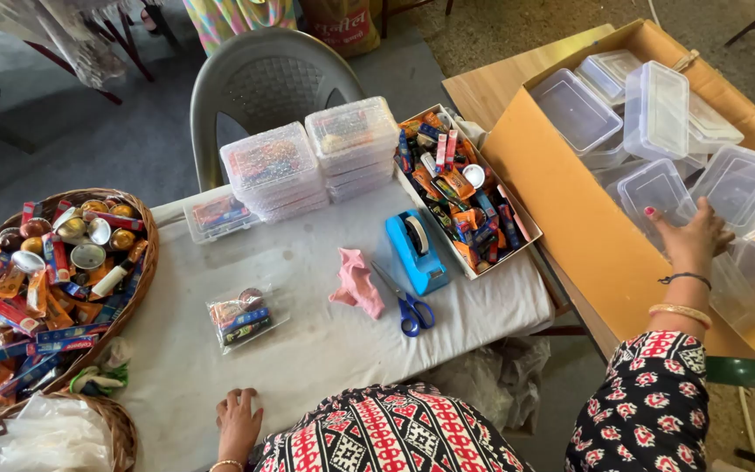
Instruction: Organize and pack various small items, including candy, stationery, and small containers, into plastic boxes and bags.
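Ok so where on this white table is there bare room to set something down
The widest bare patch is the front strip of the white table, between the small packed bag, the scissors and your left hand. A smaller gap lies between the bag and the stacked clear boxes. It is crowded around the basket and the tray of packets.

The right hand (690, 236) reaches into a cardboard box (561, 210) and touches a clear plastic container (657, 188). The left hand (238, 421) rests flat on the white table (308, 350), near a small filled bag (239, 319).
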